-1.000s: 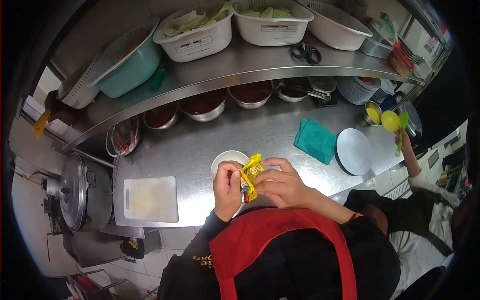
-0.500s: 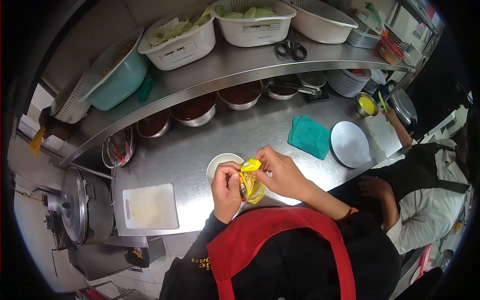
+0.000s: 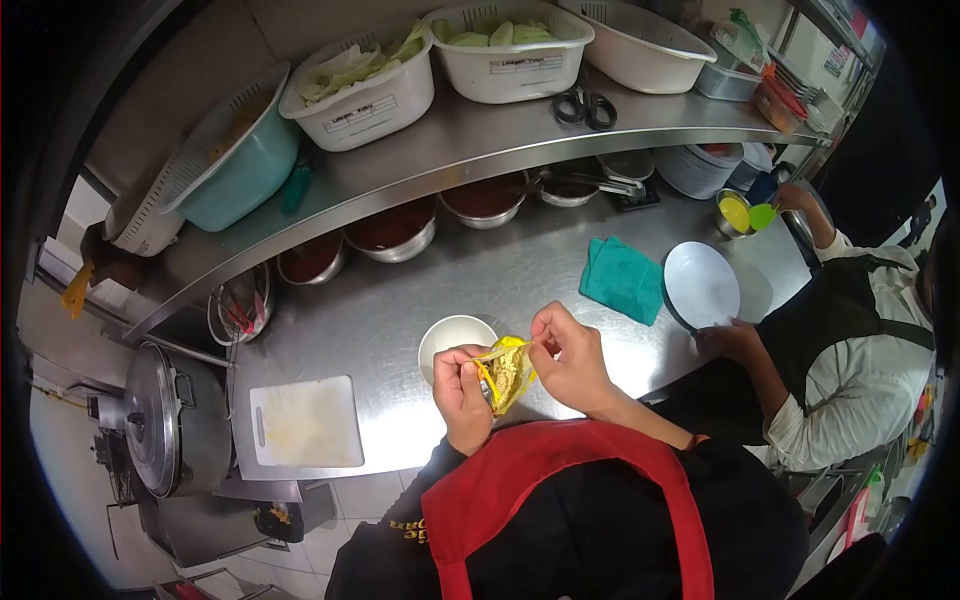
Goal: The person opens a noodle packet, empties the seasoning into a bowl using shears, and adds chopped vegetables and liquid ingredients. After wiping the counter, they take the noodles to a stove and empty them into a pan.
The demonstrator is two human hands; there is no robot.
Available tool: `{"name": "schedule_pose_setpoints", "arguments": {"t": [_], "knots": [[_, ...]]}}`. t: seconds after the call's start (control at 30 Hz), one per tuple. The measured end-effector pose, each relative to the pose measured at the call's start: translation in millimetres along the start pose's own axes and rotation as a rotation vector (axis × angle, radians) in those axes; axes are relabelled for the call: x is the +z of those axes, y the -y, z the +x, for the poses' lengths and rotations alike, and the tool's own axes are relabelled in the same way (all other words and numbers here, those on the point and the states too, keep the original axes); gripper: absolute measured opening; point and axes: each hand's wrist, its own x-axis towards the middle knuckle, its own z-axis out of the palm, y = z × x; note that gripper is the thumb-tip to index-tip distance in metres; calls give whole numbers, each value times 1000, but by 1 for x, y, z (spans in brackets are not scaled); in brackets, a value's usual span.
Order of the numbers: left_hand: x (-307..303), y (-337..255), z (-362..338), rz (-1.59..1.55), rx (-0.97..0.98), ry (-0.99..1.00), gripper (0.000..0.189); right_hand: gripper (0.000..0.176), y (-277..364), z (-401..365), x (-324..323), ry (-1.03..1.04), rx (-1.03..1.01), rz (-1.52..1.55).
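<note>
A yellow instant noodle packet is held between both hands over the front of the steel counter. Its top gapes, and the crinkled contents show inside. My left hand pinches the packet's left edge between thumb and fingers. On the other side, my right hand grips the upper right edge, fingers closed on the wrapper. Just behind my left hand stands a white bowl, partly covered by the hand and packet.
A cutting board lies left, a green cloth and white plate right. Steel bowls of red sauce stand under the shelf. At right, a co-worker holds a green utensil by a bowl of yellow liquid.
The packet's mouth has been pulled wider, and my right hand has shifted slightly right. The co-worker's utensil has moved to the yellow liquid's bowl; their other hand now touches the plate.
</note>
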Motion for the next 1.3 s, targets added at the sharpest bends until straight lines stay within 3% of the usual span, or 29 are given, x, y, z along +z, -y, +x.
{"name": "schedule_pose_setpoints", "arguments": {"t": [0.13, 0.23, 0.33, 0.37, 0.47, 0.5, 0.6, 0.67, 0.73, 0.93, 1.07, 1.17, 1.27, 1.3], "knots": [[-1, -1, 3, -39, -18, 13, 6, 16, 4, -2, -7, 40, 23, -22], [-13, -1, 18, -117, -116, 211, 7, 16, 10, 14, -12, -59, -525, -274], [-16, -5, 39, 35, 28, 408, 7, 15, 17, 19, -14, 259, -479, -156], [-18, -5, 43, 11, -44, 439, 5, 11, 11, 21, -14, 325, -464, -207], [-26, -5, 58, 213, 73, 454, 5, 6, 15, 23, -10, 175, -400, -273], [-27, -1, 59, 195, 93, 336, 16, 6, 17, 25, -10, 113, -430, -285], [-17, 14, 46, -125, -186, -285, 25, 4, 20, 30, -10, -26, -506, -298], [-25, 41, 35, -591, -544, -138, 48, 4, 19, 31, -6, -71, -531, -278], [-11, 23, 29, -1022, -793, 169, 60, 5, 15, 34, 2, -124, -578, -256], [-4, 28, 42, -983, -778, -37, 68, 14, 31, 35, -6, 98, -641, -577], [-8, 29, 49, -926, -755, -75, 71, 23, 40, 36, -12, 221, -624, -708], [-11, 27, 50, -919, -719, -57, 71, 22, 45, 38, -20, 278, -634, -588], [-19, 30, 51, -1014, -773, -54, 71, 24, 35, 38, -16, 212, -584, -724], [-18, 30, 51, -985, -786, -47, 70, 29, 35, 37, -15, 276, -551, -796]]}}
